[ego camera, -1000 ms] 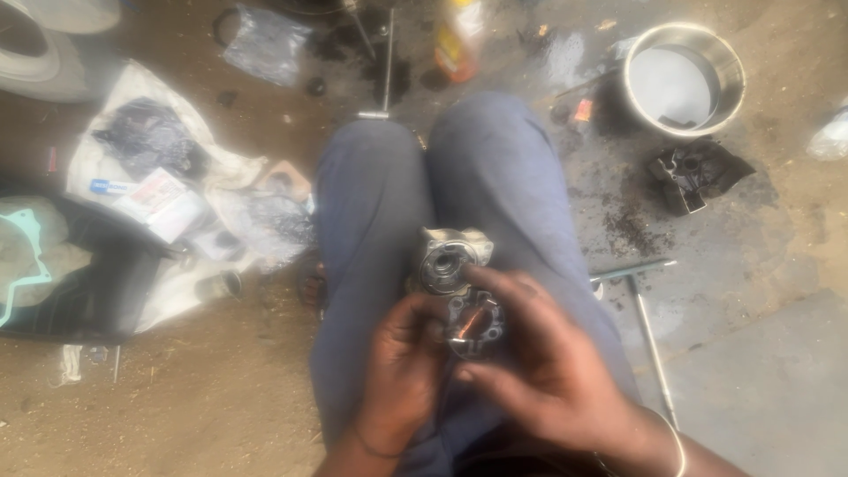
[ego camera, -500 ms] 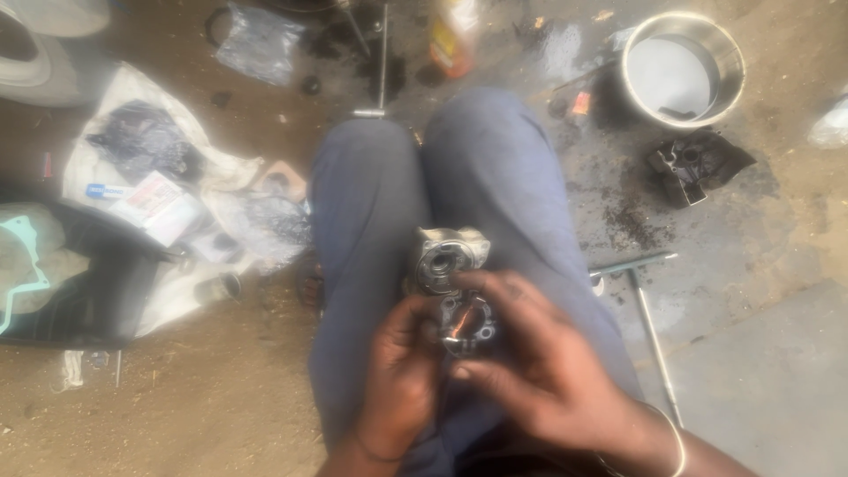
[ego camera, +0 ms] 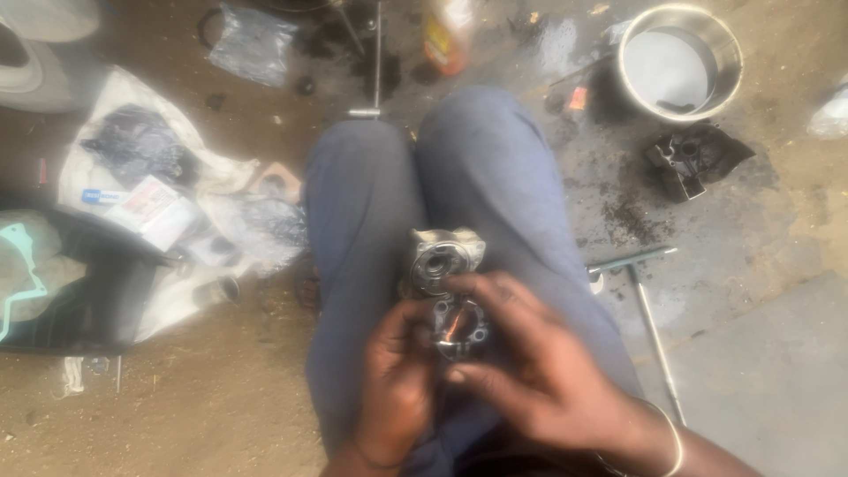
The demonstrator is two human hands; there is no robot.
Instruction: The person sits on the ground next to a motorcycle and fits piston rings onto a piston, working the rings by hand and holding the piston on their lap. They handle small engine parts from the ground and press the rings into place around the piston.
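Taken from the left, with the grey-trousered knees (ego camera: pixel 424 203) as the landmark: well to the left of them a white cloth (ego camera: pixel 150 203) is spread on the dirt, strewn with dark small parts and a small box; beyond the knees a T-handled wrench (ego camera: pixel 375 62) lies on the oily ground.

On the lap itself a metal housing (ego camera: pixel 442 256) is rested, its round bore facing up. Just below it a smaller ring-shaped part (ego camera: pixel 459 327) is pinched between both hands — the left hand (ego camera: pixel 397 389) is closed on its left edge, the right hand (ego camera: pixel 539 371) is curled over its right side, fingertips on the rim. The two pieces are touching or nearly so; whether they are joined cannot be told through the blur.

The work is judged to be mid-course: the pieces are out and in hand, nothing looks fastened — other parts lie unfitted.

Right of the knees a steel bowl (ego camera: pixel 680 57), a dark casting (ego camera: pixel 693 159) and a long rod tool (ego camera: pixel 654 327) are left untouched.
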